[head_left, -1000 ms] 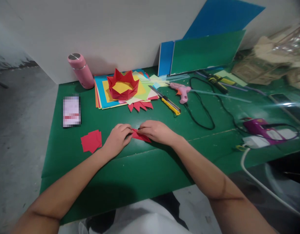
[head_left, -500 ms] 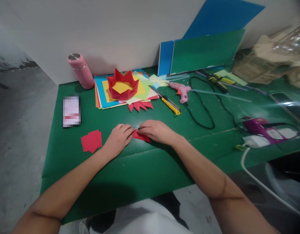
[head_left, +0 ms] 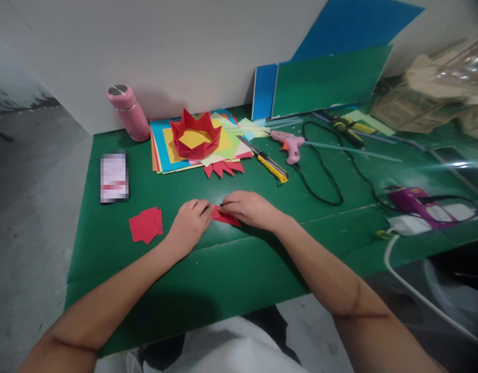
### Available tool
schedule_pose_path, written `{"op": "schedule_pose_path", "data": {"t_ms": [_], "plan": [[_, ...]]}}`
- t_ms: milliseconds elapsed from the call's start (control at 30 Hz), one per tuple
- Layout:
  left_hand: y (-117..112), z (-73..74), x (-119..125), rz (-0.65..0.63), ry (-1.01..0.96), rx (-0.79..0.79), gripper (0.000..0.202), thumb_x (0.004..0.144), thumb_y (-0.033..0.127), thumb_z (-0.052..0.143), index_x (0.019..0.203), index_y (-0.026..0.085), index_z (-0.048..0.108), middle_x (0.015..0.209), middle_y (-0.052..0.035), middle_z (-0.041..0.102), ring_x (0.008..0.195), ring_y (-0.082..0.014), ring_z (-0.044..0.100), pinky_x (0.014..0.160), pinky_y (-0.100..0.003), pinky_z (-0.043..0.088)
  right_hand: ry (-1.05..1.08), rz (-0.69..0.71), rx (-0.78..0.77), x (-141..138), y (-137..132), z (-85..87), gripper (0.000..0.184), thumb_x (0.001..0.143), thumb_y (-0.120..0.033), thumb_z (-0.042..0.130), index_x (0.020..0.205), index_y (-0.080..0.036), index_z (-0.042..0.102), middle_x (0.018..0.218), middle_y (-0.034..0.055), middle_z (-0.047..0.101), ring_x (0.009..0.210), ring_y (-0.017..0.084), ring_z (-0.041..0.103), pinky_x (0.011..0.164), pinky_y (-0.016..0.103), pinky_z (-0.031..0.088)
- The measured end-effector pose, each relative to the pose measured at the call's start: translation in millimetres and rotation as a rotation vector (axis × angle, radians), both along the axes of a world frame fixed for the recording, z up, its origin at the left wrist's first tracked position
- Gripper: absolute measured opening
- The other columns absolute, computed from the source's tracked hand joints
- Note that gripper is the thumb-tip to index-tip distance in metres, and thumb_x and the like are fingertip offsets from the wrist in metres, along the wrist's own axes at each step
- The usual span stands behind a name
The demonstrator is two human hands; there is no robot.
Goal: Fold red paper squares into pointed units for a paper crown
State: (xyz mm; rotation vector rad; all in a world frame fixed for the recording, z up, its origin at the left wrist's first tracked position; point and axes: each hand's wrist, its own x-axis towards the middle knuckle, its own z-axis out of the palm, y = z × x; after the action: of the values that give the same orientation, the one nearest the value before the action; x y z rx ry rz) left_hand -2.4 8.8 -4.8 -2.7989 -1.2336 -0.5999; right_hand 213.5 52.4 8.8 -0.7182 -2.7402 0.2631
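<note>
A small folded piece of red paper (head_left: 226,217) lies on the green table between my hands, partly covered by my fingers. My left hand (head_left: 189,227) has its fingertips closed on the paper's left end. From the other side my right hand (head_left: 250,208) presses and pinches its upper edge. To the left of my left hand rests a small pile of red paper squares (head_left: 145,225). Beyond my hands, a red folded-paper ring with pointed tips (head_left: 196,147) sits on a stack of coloured paper (head_left: 161,155). Several red folded points (head_left: 223,168) stick out in front of that stack.
A yellow utility knife (head_left: 272,168) and a pink glue gun (head_left: 289,147) with a black cord lie at the back. A pink flask (head_left: 130,114) stands back left, above a blurred phone-like object (head_left: 114,177). A power strip (head_left: 410,225) and cardboard (head_left: 402,109) occupy the right.
My left fingers have shifted slightly and bent more along the red paper's left end. My right hand stays almost where it was.
</note>
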Motion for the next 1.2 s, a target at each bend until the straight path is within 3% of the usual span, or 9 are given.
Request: {"op": "schedule_pose_path", "data": {"t_ms": [267,533,767,1200], "plan": [[1.1,0.5,-0.1,0.032,-0.032,0.01,0.021,0.095,0.019,0.045,0.104,0.009,0.062,0.101,-0.0119,0.064,0.088,-0.0224,0.059,0.076,-0.037,0.049,0.008,0.003,-0.009,-0.5,0.6,0.6,0.027,0.096,-0.018,0.045,0.092,-0.016,0.072,0.088,0.0071,0.069,0.078,0.016,0.059,0.069,0.026,0.044],[2.8,-2.6,-0.1,-0.027,-0.049,-0.015,0.023,0.097,0.018,0.042,0.107,0.01,0.06,0.107,-0.0127,0.065,0.094,-0.0219,0.061,0.085,-0.039,0.051,0.054,-0.057,-0.041,3.8,-0.7,0.5,0.027,0.097,-0.023,0.044,0.098,-0.016,0.07,0.089,0.0076,0.07,0.081,0.017,0.061,0.073,0.028,0.046],[1.5,-2.6,0.3,-0.043,-0.037,-0.024,0.023,0.097,0.017,0.041,0.108,0.011,0.06,0.107,-0.0125,0.066,0.094,-0.0215,0.061,0.084,-0.04,0.051,-0.067,-0.128,0.021,-0.9,-4.6,-0.3,0.026,0.096,-0.021,0.042,0.086,-0.013,0.065,0.08,0.0091,0.066,0.075,0.017,0.059,0.067,0.027,0.043],[0.5,-4.5,3.1,-0.029,-0.008,0.021,0.025,0.097,0.014,0.037,0.108,0.01,0.06,0.103,-0.0139,0.065,0.092,-0.0216,0.062,0.082,-0.041,0.053,-0.13,-0.09,0.029,0.6,-3.9,5.6,0.027,0.095,-0.018,0.042,0.088,-0.013,0.067,0.081,0.0095,0.065,0.076,0.017,0.056,0.066,0.027,0.041]]}}
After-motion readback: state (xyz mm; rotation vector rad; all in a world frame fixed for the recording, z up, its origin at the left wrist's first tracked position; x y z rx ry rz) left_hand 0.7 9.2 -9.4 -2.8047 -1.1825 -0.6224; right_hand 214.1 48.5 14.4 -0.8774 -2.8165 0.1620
